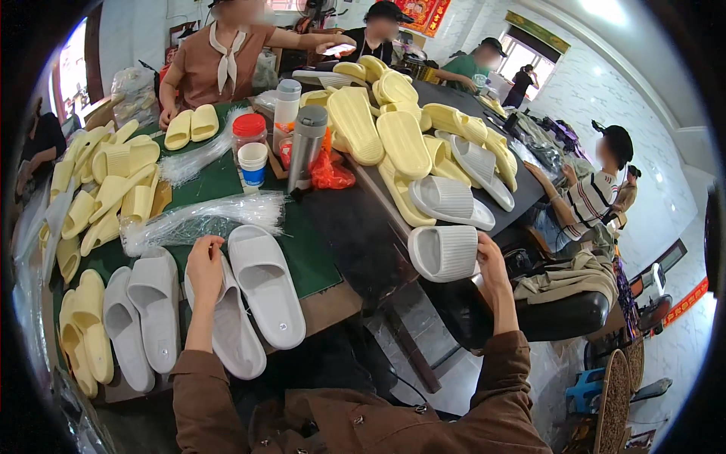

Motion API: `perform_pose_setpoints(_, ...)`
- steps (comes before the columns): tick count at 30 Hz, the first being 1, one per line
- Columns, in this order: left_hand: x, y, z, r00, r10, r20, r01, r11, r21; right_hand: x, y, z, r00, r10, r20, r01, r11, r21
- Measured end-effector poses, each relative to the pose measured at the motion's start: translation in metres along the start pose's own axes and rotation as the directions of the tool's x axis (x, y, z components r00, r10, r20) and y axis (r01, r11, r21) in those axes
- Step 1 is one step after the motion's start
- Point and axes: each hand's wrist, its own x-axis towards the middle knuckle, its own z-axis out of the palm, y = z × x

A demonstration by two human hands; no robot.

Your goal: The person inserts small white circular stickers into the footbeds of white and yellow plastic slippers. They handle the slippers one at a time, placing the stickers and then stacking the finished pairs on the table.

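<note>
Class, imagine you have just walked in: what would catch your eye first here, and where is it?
The eye would probably fall first on the pale yellow slide sandals heaped at upper centre, with a few light grey ones among them. Next comes the ribbed grey slide held in the right hand, right of centre. The red-lidded jar also stands out, to the left of the grey tumbler.

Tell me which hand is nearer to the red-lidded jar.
Left. The left hand is at a grey slipper, on the person's side of the red-lidded jar; the right hand is farther, to the jar's right, holding a ribbed slipper.
</note>
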Motion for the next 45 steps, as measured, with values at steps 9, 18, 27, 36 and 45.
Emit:
perform_pose_setpoints(9, -0.001, 0.007, -0.004, 0.999, 0.000, -0.054, -0.003, 0.999, -0.053, 0.012, 0.007, 0.003, 0.980, -0.201, 0.007, 0.201, 0.977, -0.072)
perform_pose_setpoints(18, -0.028, 0.088, -0.068, 0.992, 0.129, -0.005, -0.129, 0.992, -0.002, 0.047, -0.013, 0.001, 0.885, -0.456, 0.097, 0.363, 0.544, -0.757)
perform_pose_setpoints(27, -0.111, 0.088, -0.059, 0.968, 0.083, 0.235, -0.165, 0.921, 0.353, 0.062, 0.007, -0.014, 0.913, -0.396, 0.096, 0.378, 0.735, -0.563)
perform_pose_setpoints(36, -0.095, 0.071, -0.011, 0.987, 0.105, 0.120, -0.146, 0.892, 0.427, 0.039, 0.013, -0.023, 0.964, -0.223, -0.144, 0.232, 0.971, 0.053)
perform_pose_setpoints(45, -0.079, 0.096, -0.131, 0.975, 0.193, -0.107, -0.143, 0.924, 0.355, 0.060, -0.033, 0.076, 0.965, -0.262, 0.019, 0.261, 0.964, 0.040)
